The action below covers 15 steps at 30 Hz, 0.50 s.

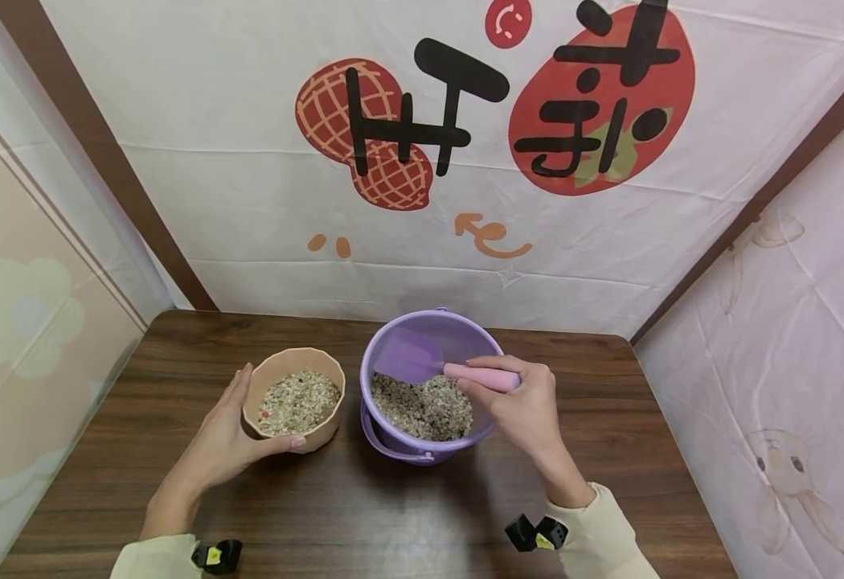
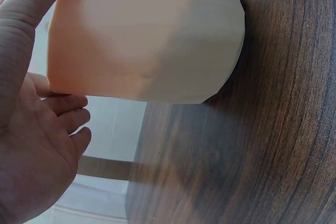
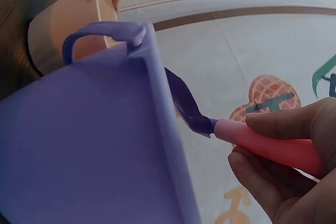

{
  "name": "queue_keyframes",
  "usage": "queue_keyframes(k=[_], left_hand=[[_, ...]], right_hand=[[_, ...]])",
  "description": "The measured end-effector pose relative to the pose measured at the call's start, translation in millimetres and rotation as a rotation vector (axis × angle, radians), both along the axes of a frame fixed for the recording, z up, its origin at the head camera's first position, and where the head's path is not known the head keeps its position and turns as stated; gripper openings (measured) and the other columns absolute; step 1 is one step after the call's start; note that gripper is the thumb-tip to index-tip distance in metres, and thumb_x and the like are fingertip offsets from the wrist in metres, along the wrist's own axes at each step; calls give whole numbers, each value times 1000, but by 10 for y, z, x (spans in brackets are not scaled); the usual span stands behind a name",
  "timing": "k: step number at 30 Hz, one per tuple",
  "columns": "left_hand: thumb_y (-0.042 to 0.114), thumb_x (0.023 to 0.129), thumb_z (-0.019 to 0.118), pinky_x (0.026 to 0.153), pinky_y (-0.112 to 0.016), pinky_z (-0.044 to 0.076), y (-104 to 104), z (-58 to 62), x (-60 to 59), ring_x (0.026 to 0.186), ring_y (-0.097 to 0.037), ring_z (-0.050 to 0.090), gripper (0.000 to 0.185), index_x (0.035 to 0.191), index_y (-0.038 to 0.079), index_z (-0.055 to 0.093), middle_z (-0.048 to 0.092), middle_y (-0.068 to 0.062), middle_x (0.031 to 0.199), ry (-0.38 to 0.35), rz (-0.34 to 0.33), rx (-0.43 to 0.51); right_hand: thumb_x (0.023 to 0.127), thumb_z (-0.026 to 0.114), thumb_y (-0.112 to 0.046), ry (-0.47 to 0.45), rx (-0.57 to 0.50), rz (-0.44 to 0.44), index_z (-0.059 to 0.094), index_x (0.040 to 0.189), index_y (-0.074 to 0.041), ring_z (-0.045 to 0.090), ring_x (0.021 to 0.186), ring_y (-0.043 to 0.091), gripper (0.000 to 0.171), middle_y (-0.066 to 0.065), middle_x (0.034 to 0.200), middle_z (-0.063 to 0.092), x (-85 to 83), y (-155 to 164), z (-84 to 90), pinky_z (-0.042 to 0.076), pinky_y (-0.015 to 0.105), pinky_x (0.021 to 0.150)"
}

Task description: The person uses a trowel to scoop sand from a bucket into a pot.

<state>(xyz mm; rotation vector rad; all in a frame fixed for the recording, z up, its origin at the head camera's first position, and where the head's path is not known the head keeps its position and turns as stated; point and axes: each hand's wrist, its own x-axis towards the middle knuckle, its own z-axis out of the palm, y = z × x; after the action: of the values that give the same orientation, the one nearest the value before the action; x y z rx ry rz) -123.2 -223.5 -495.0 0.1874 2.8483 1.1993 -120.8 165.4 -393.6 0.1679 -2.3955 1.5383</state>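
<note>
In the head view my right hand [image 1: 522, 396] holds a toy shovel by its pink handle [image 1: 481, 376]. The shovel's purple blade [image 1: 409, 357] is inside the purple bucket [image 1: 429, 319], over grey-brown sand-like grains [image 1: 425, 408]. The right wrist view has the thumb on one side of the pink handle [image 3: 268, 148] and fingers on the other. To the left, my left hand [image 1: 223, 434] grips a peach bowl [image 1: 327, 430], its thumb on the near side and fingers on the far left side. Pale grains [image 1: 299, 404] lie in the bowl, with a small red bit among them.
Both containers stand on a dark wooden table [image 1: 306, 507], the bowl close to the bucket's left side. The bucket's handle [image 1: 386, 446] hangs down at its near left. A white printed cloth [image 1: 248, 201] rises behind the table's back edge.
</note>
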Motion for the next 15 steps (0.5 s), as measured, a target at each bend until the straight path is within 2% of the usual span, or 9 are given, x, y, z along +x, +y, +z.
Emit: queue_keyframes(k=[7, 15], left_hand=[[52, 71, 90, 108, -74, 25, 1, 4, -2, 146, -57, 15, 140, 162, 3, -4, 4, -34, 163, 1, 0, -2], [52, 71, 90, 109, -73, 25, 1, 14, 0, 145, -57, 16, 139, 162, 3, -4, 4, -34, 163, -2, 1, 1]], right_hand=[[75, 92, -11, -40, -122, 20, 82, 98, -12, 73, 97, 16, 25, 0, 86, 78, 53, 180, -78, 59, 25, 75], [77, 91, -13, -35, -142, 0, 83, 99, -13, 72, 100, 17, 23, 3, 88, 78, 101, 309, -144, 57, 23, 80]])
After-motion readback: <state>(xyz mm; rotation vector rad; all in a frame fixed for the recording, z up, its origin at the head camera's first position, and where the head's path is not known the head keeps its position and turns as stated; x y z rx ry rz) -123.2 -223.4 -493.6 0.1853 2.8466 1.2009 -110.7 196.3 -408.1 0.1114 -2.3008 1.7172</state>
